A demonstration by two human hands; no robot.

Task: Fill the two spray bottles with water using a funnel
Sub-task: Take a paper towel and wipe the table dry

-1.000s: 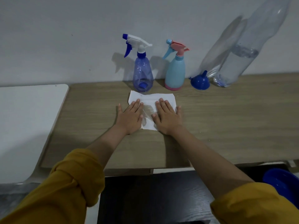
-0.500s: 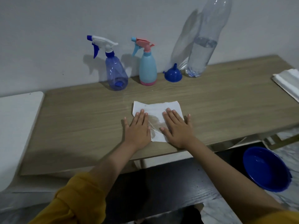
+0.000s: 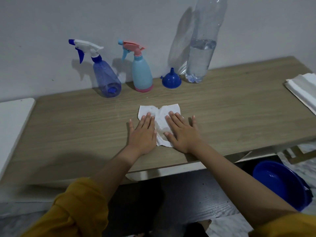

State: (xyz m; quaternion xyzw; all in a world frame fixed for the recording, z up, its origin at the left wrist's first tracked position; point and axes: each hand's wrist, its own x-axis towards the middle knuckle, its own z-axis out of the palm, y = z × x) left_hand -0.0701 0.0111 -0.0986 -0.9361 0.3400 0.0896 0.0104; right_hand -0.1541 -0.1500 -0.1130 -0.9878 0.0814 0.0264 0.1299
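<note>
A person stands over a long wooden table [image 3: 68, 130] that runs left to right against a pale wall [image 3: 51, 23]. Both arms reach forward in rolled mustard-yellow sleeves [image 3: 77, 207].

Beyond the right hand and a little to its right, at the wall, stands a tall clear plastic bottle [image 3: 203, 48], upright and partly filled with water. Below and to the right of the right forearm, under the table edge, sits a deep blue basin [image 3: 282, 183]. Far to the right of the hands, at the table's end, lies a stack of folded white cloth [image 3: 302, 89].

Straight ahead of the left hand, near the wall, the translucent blue spray bottle [image 3: 106, 79] stands upright with its body leaning slightly; its white trigger head points its blue nozzle to the left. Just right of it, ahead of the gap between the hands, the light blue spray bottle [image 3: 142, 74] stands upright on a pink base, its pink head also aiming left. Both still wear their spray heads.

Under the hands lies a wrinkled white paper towel [image 3: 160, 113], its long side running left to right, with a damp stain in the middle.

The left hand [image 3: 142, 132] and the right hand [image 3: 183, 132] lie flat, palms down, fingers straight and pointing toward the wall, pressing on the towel and gripping nothing.

The small blue funnel [image 3: 171, 80] sits beyond the right hand, between the light blue bottle and the clear bottle, wide mouth down on the table, spout pointing up.
</note>
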